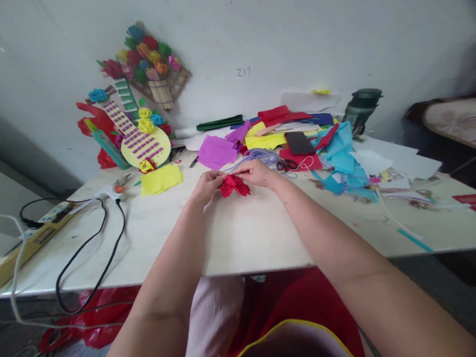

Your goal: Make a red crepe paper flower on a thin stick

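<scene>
My left hand point(209, 188) and right hand point(257, 174) come together over the middle of the tabletop point(253, 232), the fingers of both closed on a red paper flower point(235, 186). I pinch it along its far side, its petals fanning out toward me; my own grip covers the pinched end, so I can't be sure how it is gathered there. Just beyond my right hand lie a tangle of lilac cord point(263, 155) and black scissors point(286, 165), these at the edge of a red sheet point(309, 162). Purple paper point(215, 153) lies beyond my left hand, a yellow sheet point(161, 179) off to its left.
</scene>
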A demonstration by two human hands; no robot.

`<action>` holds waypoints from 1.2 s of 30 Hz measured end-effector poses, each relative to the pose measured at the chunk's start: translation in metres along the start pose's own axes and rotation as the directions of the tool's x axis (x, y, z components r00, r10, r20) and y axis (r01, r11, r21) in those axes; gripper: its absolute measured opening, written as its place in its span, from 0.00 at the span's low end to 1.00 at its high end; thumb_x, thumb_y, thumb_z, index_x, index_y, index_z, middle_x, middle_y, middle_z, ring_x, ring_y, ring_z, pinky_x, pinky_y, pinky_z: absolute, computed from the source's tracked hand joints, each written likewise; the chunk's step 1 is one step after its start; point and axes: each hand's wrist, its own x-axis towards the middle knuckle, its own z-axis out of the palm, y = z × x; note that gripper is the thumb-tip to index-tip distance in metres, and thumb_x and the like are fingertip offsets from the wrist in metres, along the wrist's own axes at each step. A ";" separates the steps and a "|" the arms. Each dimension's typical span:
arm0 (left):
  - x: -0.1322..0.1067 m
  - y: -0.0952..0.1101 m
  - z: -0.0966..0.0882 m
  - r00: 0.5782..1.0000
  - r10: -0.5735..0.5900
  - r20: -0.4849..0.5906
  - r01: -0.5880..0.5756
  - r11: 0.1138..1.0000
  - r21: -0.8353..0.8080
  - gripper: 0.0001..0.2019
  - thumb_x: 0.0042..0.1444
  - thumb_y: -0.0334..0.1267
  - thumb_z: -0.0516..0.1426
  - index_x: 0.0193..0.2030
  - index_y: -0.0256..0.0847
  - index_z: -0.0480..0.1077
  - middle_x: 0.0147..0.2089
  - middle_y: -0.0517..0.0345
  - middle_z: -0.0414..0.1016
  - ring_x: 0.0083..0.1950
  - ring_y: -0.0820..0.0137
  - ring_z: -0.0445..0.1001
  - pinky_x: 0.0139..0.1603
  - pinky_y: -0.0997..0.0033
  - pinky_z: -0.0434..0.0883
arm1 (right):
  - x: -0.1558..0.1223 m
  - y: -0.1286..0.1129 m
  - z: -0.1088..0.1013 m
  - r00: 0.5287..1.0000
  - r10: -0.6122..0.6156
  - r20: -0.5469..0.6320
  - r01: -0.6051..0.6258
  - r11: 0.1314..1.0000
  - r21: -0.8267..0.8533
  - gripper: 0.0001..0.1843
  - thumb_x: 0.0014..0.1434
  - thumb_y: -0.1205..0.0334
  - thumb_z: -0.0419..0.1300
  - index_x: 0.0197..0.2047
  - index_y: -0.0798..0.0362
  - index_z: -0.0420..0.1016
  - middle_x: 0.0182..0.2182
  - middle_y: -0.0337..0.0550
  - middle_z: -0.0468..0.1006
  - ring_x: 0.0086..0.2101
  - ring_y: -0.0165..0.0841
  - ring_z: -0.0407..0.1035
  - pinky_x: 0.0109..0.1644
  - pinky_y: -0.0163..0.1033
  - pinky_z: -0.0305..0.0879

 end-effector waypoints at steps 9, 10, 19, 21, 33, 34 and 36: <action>-0.001 0.001 -0.001 0.993 0.117 0.009 -0.118 0.992 0.034 0.15 0.37 0.43 0.66 0.29 0.34 0.73 0.27 0.57 0.74 0.29 0.72 0.71 0.39 0.67 0.69 | 0.000 -0.002 -0.007 0.999 0.033 0.027 -0.034 0.999 0.028 0.15 0.56 0.66 0.54 0.41 0.55 0.81 0.39 0.45 0.81 0.40 0.33 0.73 0.46 0.36 0.65; -0.001 0.000 -0.001 0.992 0.125 0.013 -0.125 0.992 0.034 0.15 0.37 0.43 0.66 0.29 0.34 0.73 0.27 0.56 0.74 0.30 0.71 0.71 0.39 0.67 0.70 | 0.000 -0.002 -0.007 0.999 0.037 0.029 -0.038 0.999 0.036 0.15 0.57 0.64 0.54 0.41 0.56 0.81 0.37 0.45 0.81 0.38 0.33 0.73 0.44 0.35 0.65; -0.001 0.000 -0.002 0.995 0.077 0.058 -0.077 0.997 0.013 0.18 0.36 0.44 0.67 0.31 0.34 0.72 0.29 0.56 0.74 0.30 0.72 0.72 0.39 0.66 0.70 | -0.001 0.001 -0.007 0.993 0.051 0.106 -0.065 0.990 0.129 0.16 0.56 0.64 0.54 0.41 0.58 0.80 0.24 0.40 0.78 0.26 0.28 0.69 0.35 0.32 0.62; -0.002 0.000 -0.002 0.997 0.054 0.054 -0.054 0.998 0.005 0.18 0.36 0.44 0.67 0.31 0.34 0.72 0.29 0.56 0.74 0.30 0.72 0.71 0.38 0.67 0.70 | -0.001 0.001 -0.007 0.993 0.058 0.101 -0.069 0.992 0.109 0.15 0.56 0.63 0.54 0.41 0.57 0.80 0.24 0.39 0.78 0.27 0.28 0.70 0.35 0.33 0.62; -0.001 -0.002 0.000 0.999 0.045 0.031 -0.046 0.999 0.024 0.16 0.38 0.42 0.66 0.31 0.34 0.72 0.28 0.58 0.73 0.29 0.74 0.71 0.35 0.71 0.70 | -0.002 -0.002 -0.005 0.992 0.126 0.015 -0.125 0.991 -0.052 0.14 0.56 0.59 0.57 0.42 0.52 0.80 0.28 0.39 0.80 0.31 0.29 0.70 0.38 0.33 0.62; -0.001 -0.002 0.000 0.999 0.042 0.027 -0.042 0.999 0.023 0.16 0.38 0.43 0.66 0.31 0.34 0.72 0.28 0.58 0.73 0.29 0.74 0.71 0.35 0.71 0.70 | -0.002 -0.003 -0.005 0.991 0.134 0.012 -0.133 0.989 -0.059 0.15 0.54 0.59 0.58 0.43 0.51 0.80 0.29 0.40 0.80 0.32 0.29 0.70 0.38 0.33 0.62; -0.002 -0.003 0.001 0.999 0.034 0.016 -0.034 0.999 0.022 0.17 0.38 0.44 0.66 0.32 0.34 0.71 0.29 0.58 0.73 0.29 0.73 0.71 0.34 0.71 0.70 | -0.003 -0.004 -0.006 0.990 0.139 0.017 -0.137 0.987 -0.079 0.16 0.52 0.60 0.60 0.44 0.51 0.80 0.31 0.40 0.80 0.32 0.29 0.70 0.38 0.34 0.62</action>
